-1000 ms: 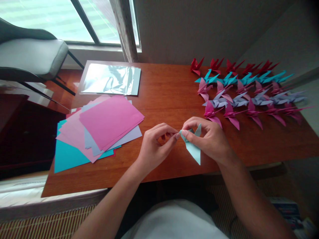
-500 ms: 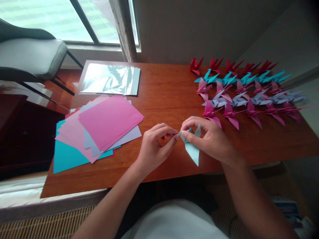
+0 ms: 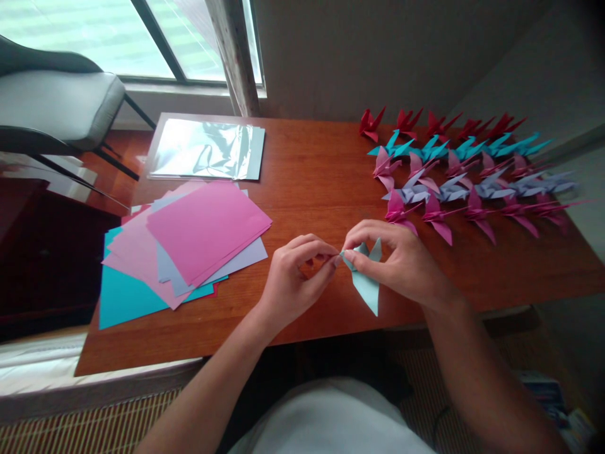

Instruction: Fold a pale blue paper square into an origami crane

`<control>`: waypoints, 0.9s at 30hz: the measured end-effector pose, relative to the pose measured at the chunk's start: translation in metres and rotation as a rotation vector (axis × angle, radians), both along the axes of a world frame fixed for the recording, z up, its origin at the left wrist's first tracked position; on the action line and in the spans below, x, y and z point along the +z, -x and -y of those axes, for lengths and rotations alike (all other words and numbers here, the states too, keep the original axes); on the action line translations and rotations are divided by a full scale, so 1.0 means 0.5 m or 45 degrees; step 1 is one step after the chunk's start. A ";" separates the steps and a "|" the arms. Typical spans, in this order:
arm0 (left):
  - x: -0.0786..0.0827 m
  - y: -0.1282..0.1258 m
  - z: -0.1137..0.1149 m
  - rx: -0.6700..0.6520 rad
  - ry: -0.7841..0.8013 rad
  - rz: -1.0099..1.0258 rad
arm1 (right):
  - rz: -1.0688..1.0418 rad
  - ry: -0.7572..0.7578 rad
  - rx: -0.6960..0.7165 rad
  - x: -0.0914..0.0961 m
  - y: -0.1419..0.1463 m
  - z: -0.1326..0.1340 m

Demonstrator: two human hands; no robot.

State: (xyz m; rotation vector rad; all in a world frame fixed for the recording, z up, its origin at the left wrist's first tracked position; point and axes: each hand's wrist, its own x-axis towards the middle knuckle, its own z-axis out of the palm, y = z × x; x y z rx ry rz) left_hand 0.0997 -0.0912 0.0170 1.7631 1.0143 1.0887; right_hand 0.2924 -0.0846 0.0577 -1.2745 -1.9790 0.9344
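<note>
A pale mint paper crane (image 3: 366,291) is held between my two hands above the front part of the wooden table (image 3: 312,183). My left hand (image 3: 297,271) pinches the crane's narrow tip at its left end between thumb and forefinger. On the other side, my right hand (image 3: 394,258) grips the body, thumb in front and fingers behind. One wing hangs down toward me, and another pointed part sticks up beside the right thumb. The fingers hide some of the folds.
Rows of paper cranes in red (image 3: 437,126), turquoise (image 3: 432,150), light pink (image 3: 387,169), lavender (image 3: 454,189) and magenta (image 3: 479,214) stand at the right. Loose coloured sheets (image 3: 208,230) overlap at the left. Behind them lies a shiny clear packet (image 3: 203,151). A chair (image 3: 57,104) stands by the window.
Both hands keep the same grip on the crane; its hanging wing has shifted very slightly to the right. The whole view has moved a little.
</note>
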 end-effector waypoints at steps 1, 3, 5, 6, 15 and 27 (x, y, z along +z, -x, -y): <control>0.000 0.000 0.000 -0.001 0.001 0.005 | -0.008 0.004 0.000 0.000 -0.001 0.000; 0.000 0.000 0.000 -0.003 0.003 0.011 | -0.015 0.006 0.004 0.001 -0.003 0.000; -0.001 0.001 0.001 -0.005 0.005 0.012 | -0.015 0.007 0.012 0.001 -0.005 -0.001; -0.002 0.001 0.001 -0.007 0.004 0.011 | -0.014 0.009 0.015 0.001 -0.006 -0.001; -0.001 -0.001 0.001 -0.021 -0.004 -0.002 | -0.029 -0.026 -0.013 -0.001 0.001 -0.001; -0.001 -0.001 0.003 -0.030 0.013 0.016 | 0.005 0.001 -0.013 -0.001 0.004 0.001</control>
